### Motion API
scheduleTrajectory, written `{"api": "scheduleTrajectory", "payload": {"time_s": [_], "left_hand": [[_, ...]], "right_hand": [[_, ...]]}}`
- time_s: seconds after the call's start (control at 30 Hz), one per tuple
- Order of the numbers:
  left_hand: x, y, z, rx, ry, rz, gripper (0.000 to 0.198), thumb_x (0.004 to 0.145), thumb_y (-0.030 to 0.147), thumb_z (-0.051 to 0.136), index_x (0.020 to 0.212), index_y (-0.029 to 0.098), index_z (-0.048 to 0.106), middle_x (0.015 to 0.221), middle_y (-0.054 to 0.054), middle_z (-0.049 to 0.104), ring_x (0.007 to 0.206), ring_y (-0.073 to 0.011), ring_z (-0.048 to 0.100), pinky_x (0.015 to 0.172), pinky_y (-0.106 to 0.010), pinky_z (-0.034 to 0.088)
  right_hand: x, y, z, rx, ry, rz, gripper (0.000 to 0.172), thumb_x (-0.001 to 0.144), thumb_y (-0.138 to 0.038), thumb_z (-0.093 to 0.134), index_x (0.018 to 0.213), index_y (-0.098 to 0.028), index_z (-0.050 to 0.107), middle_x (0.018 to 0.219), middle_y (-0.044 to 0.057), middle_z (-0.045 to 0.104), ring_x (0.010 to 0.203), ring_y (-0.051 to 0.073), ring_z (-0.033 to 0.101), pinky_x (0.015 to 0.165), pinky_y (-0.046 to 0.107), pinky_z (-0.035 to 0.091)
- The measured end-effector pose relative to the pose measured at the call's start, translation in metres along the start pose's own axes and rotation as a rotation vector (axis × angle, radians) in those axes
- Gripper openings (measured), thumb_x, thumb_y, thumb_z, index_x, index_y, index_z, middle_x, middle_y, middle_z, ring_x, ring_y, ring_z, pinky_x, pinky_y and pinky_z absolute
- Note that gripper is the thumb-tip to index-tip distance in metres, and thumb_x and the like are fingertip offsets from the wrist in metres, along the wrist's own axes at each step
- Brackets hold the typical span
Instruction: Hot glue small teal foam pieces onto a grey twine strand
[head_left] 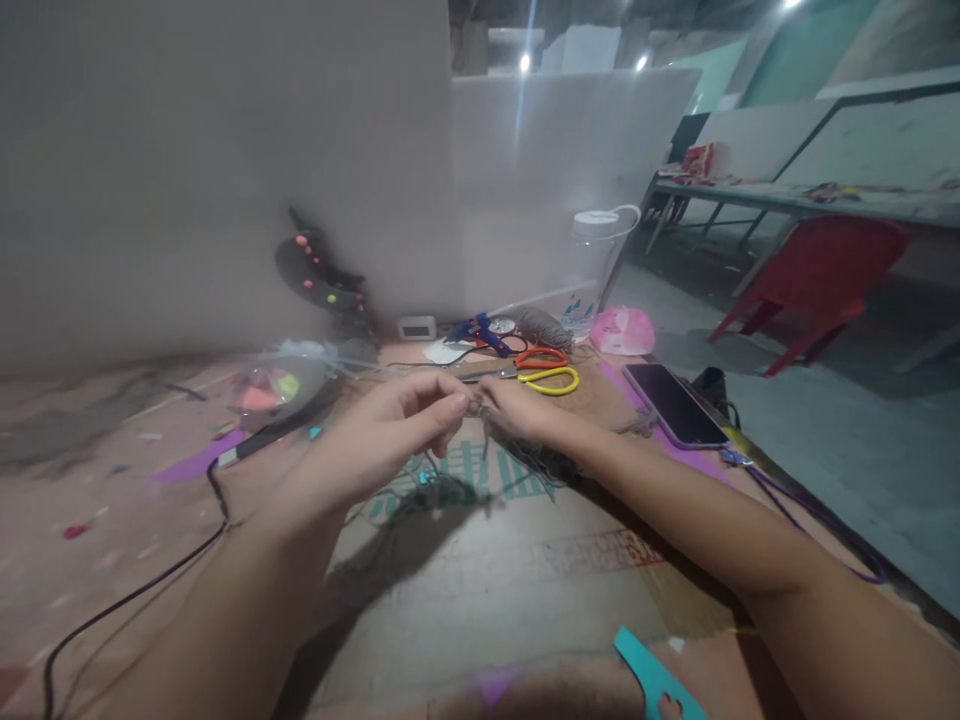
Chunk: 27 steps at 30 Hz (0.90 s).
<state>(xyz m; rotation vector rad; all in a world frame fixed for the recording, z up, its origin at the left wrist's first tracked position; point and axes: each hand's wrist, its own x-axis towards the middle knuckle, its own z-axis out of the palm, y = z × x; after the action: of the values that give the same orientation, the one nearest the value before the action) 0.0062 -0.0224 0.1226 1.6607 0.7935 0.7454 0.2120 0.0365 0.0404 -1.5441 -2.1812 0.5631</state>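
Observation:
My left hand (409, 425) pinches a piece of grey yarn (475, 404) between thumb and fingertips. My right hand (514, 408) meets it from the other side, fingers closed at the same yarn. Loose strands hang below both hands over a printed cardboard sheet (450, 590), and a darker tangle of yarn (540, 460) lies under my right wrist. A small turquoise bit (427, 478) shows among the strands. Just beyond the hands lie scissors (551, 380) with one orange and one yellow handle. My right fingertips are partly hidden.
A blue glue gun (484, 333), a grey yarn ball (546, 328), a clear bottle (592, 265) and a pink bag (622, 330) stand at the back. At right lies a phone (675, 404). A black cable (127, 597) crosses the left; a turquoise piece (652, 675) is in front.

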Motion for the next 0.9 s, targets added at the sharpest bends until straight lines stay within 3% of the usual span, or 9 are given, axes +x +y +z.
{"api": "scheduleTrajectory", "payload": {"time_s": [0.13, 0.2, 0.27, 0.43, 0.57, 0.7, 0.9], "left_hand": [[-0.001, 0.0, -0.002, -0.011, -0.027, 0.001, 0.026, 0.089, 0.043, 0.062, 0.083, 0.017, 0.06, 0.082, 0.0, 0.06, 0.062, -0.0089, 0.051, 0.055, -0.021, 0.039], [-0.001, 0.001, -0.003, 0.008, -0.05, 0.004, 0.025, 0.089, 0.042, 0.062, 0.085, 0.017, 0.061, 0.084, -0.001, 0.062, 0.063, -0.009, 0.051, 0.056, -0.021, 0.04], [0.0, 0.001, -0.001, 0.027, -0.061, -0.003, 0.024, 0.089, 0.041, 0.062, 0.086, 0.017, 0.061, 0.083, -0.001, 0.062, 0.063, -0.009, 0.051, 0.057, -0.022, 0.041], [0.001, -0.004, 0.005, -0.017, -0.063, -0.014, 0.023, 0.091, 0.041, 0.06, 0.086, 0.018, 0.061, 0.081, 0.001, 0.06, 0.064, -0.0085, 0.05, 0.057, -0.021, 0.039], [0.004, -0.011, 0.008, -0.132, -0.078, -0.013, 0.024, 0.09, 0.041, 0.061, 0.084, 0.019, 0.058, 0.08, 0.001, 0.059, 0.064, -0.0084, 0.05, 0.059, -0.021, 0.041], [0.005, -0.011, 0.011, -0.107, -0.054, -0.012, 0.026, 0.089, 0.044, 0.063, 0.083, 0.018, 0.06, 0.08, 0.001, 0.061, 0.062, -0.008, 0.049, 0.056, -0.02, 0.04], [0.002, -0.003, 0.019, 0.193, 0.133, 0.061, 0.037, 0.085, 0.045, 0.067, 0.114, 0.022, 0.065, 0.098, -0.004, 0.067, 0.079, -0.0149, 0.059, 0.067, -0.025, 0.046]], "right_hand": [[-0.013, -0.005, -0.034, 0.123, 0.213, 0.032, 0.03, 0.096, -0.022, 0.031, 0.113, -0.012, 0.054, 0.097, 0.009, 0.064, 0.084, 0.018, 0.058, 0.077, 0.03, 0.045], [-0.03, -0.017, -0.051, 0.342, 0.285, -0.022, 0.032, 0.096, -0.041, 0.041, 0.107, -0.016, 0.057, 0.089, 0.005, 0.061, 0.077, 0.016, 0.056, 0.07, 0.028, 0.045], [-0.051, -0.033, -0.062, 0.549, 0.277, -0.073, 0.032, 0.085, -0.045, 0.062, 0.102, -0.017, 0.062, 0.084, 0.002, 0.059, 0.07, 0.013, 0.051, 0.065, 0.026, 0.042], [-0.08, -0.06, -0.062, 0.604, 0.192, -0.082, 0.02, 0.081, -0.036, 0.068, 0.091, -0.019, 0.071, 0.073, -0.001, 0.056, 0.064, 0.012, 0.046, 0.059, 0.026, 0.037], [-0.079, -0.058, -0.057, 0.666, 0.04, -0.057, 0.017, 0.079, -0.031, 0.067, 0.089, -0.018, 0.07, 0.067, -0.002, 0.054, 0.061, 0.011, 0.046, 0.057, 0.025, 0.036], [-0.079, -0.054, -0.058, 0.637, 0.057, -0.063, 0.01, 0.081, -0.027, 0.062, 0.077, -0.018, 0.062, 0.064, -0.004, 0.05, 0.057, 0.009, 0.041, 0.054, 0.023, 0.034], [-0.086, -0.057, -0.063, 0.587, 0.063, -0.123, 0.009, 0.083, -0.025, 0.061, 0.078, -0.018, 0.058, 0.065, -0.004, 0.049, 0.057, 0.009, 0.041, 0.052, 0.022, 0.032]]}}
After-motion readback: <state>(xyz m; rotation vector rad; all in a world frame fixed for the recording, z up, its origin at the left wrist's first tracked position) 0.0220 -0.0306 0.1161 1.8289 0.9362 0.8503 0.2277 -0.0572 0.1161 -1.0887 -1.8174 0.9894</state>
